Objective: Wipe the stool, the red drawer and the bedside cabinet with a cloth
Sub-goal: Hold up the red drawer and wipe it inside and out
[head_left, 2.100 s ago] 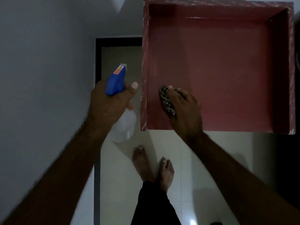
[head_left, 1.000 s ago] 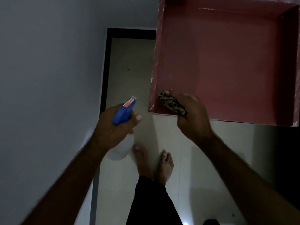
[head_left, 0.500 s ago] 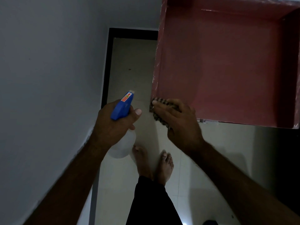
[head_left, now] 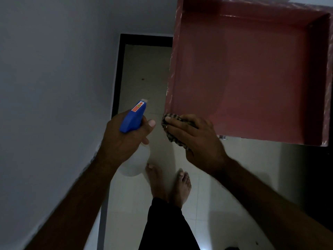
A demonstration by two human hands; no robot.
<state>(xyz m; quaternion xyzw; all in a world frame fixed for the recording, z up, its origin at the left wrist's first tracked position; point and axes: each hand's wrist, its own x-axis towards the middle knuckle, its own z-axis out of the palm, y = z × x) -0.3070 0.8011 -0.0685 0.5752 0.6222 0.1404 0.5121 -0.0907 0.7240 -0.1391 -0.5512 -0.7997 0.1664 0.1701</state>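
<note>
Here the red drawer (head_left: 252, 74) is seen from above, pulled out over the pale tiled floor (head_left: 225, 195), and its inside is bare. The cloth (head_left: 172, 137), a dark checked one, is found at the near left corner of the drawer, where it is pressed against the outside of the front edge and hangs a little below it. It is held there by the right hand (head_left: 196, 141): the fingers (head_left: 177, 122) are laid over the cloth, slightly bent round it, and point toward the left. The thumb of this hand cannot be made out.

The left hand (head_left: 124, 141) is kept just beside the same corner, to the left of it and not touching the drawer. A spray bottle (head_left: 133, 118) is gripped in it, with the fingers closed round the neck and the thumb stretched out along the right side. The blue spray head is turned away from the person, and the pale body of the bottle hangs below the hand.

Under the hands two bare feet (head_left: 158, 181) are seen on the floor, with a black trouser leg (head_left: 165, 226) above them. A grey wall (head_left: 54, 78) fills the left side, and a dark skirting (head_left: 117, 78) runs along its foot and across the far end of the floor. The light is weak, so small details are not clear.
</note>
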